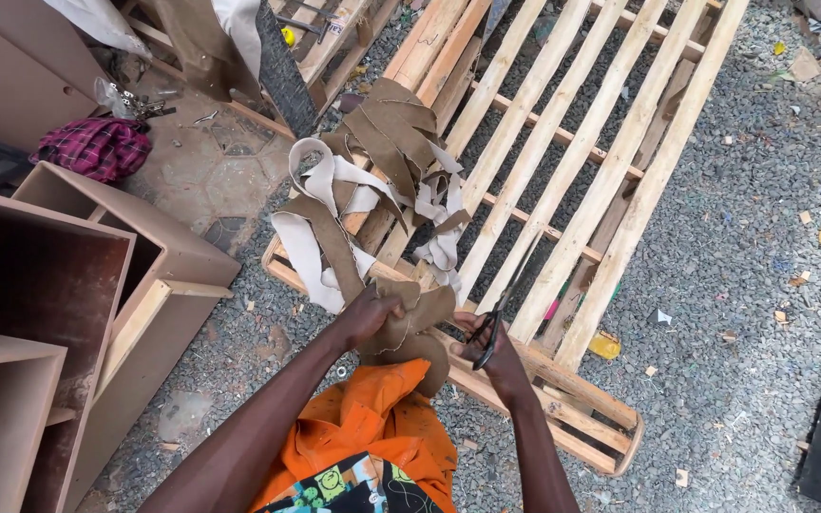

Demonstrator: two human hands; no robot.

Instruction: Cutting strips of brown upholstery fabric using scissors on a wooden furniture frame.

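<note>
My left hand [370, 313] grips a bunch of brown fabric strip [420, 318] just above my orange shirt. My right hand [486, 344] holds black scissors [504, 304], their blades pointing up and away over the wooden frame. A heap of brown and white fabric strips [372, 180] lies draped across the near-left end of a slatted wooden frame [563, 161], and the piece in my left hand trails from that heap.
Brown board cabinets [68, 285] stand open at the left. A plaid cloth [95, 147] lies behind them. Gravel with scattered scraps [762, 237] covers the ground to the right. More timber and a saw blade [282, 66] sit at the top.
</note>
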